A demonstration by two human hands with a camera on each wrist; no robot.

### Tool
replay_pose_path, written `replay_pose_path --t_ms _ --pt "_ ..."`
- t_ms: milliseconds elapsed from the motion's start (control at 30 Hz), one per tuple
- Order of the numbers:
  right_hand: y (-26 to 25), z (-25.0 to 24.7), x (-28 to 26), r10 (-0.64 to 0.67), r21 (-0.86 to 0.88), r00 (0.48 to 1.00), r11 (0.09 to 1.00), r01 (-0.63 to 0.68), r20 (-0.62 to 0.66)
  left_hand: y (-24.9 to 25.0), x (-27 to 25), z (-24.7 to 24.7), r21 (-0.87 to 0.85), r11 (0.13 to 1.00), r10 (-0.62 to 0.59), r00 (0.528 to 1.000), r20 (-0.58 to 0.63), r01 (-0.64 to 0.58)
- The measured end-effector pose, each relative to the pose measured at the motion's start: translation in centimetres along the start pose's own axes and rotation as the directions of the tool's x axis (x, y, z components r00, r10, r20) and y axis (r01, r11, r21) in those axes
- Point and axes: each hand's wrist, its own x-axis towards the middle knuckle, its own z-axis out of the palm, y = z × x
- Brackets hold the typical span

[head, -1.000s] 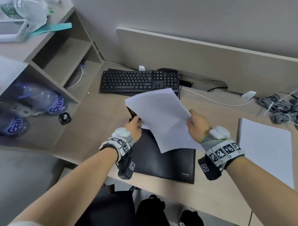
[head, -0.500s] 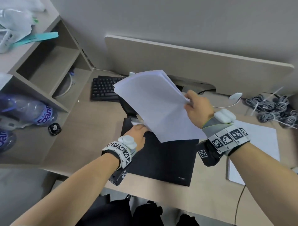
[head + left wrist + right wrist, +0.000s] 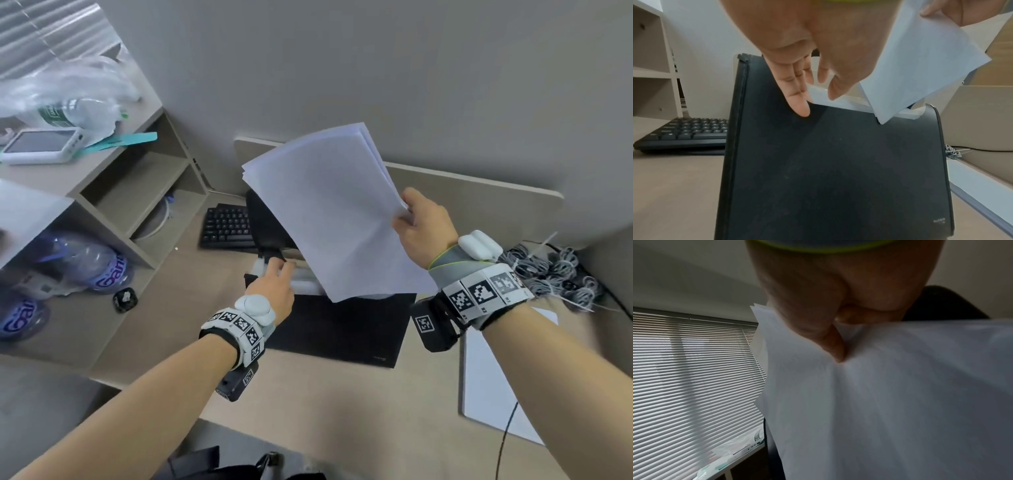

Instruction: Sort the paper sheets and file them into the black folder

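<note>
While the black folder (image 3: 339,329) lies on the counter (image 3: 308,411) with its far flap raised, the left hand (image 3: 274,291) parts its white inner pockets (image 3: 840,100), fingers straight, its grip wide. Above it, the right hand (image 3: 423,228) pinches a sheaf of paper sheets (image 3: 329,212), the low corner entering a pocket. Further left, bottles (image 3: 85,263) under a shelf read "Gan".
</note>
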Motion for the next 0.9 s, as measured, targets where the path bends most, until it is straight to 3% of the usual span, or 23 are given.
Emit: replay_pose_path --t_ms 167,267,500,733,833,900 --pt "-0.5 -0.2 0.1 -0.032 0.004 0.999 0.999 0.032 0.018 0.4 -1.1 -1.3 -0.044 0.998 -0.047 0.999 0.024 0.048" --pt "-0.6 -0.3 0.1 -0.039 0.018 0.999 0.999 0.039 0.026 0.1 -1.1 -1.7 0.052 0.998 -0.044 0.995 0.09 0.04" --pt "-0.7 -0.7 0.0 -0.06 0.022 0.998 0.998 0.06 0.022 0.1 -1.9 -2.5 -0.037 0.998 -0.04 0.989 0.142 0.045" --pt "-1.2 -1.4 -0.5 -0.09 0.035 0.996 0.995 0.09 0.019 0.5 -2.0 -4.1 -0.293 0.917 -0.165 0.927 0.336 0.27" --pt "-1.1 -1.6 -0.6 -0.082 0.042 0.997 0.996 0.081 0.017 0.6 -1.6 -4.4 -0.22 0.94 -0.163 0.91 0.38 0.26" --pt "-0.9 -1.8 -0.6 -0.078 0.055 0.997 0.995 0.078 0.011 0.9 -1.5 -4.0 -0.115 0.969 -0.182 0.944 0.275 0.221"
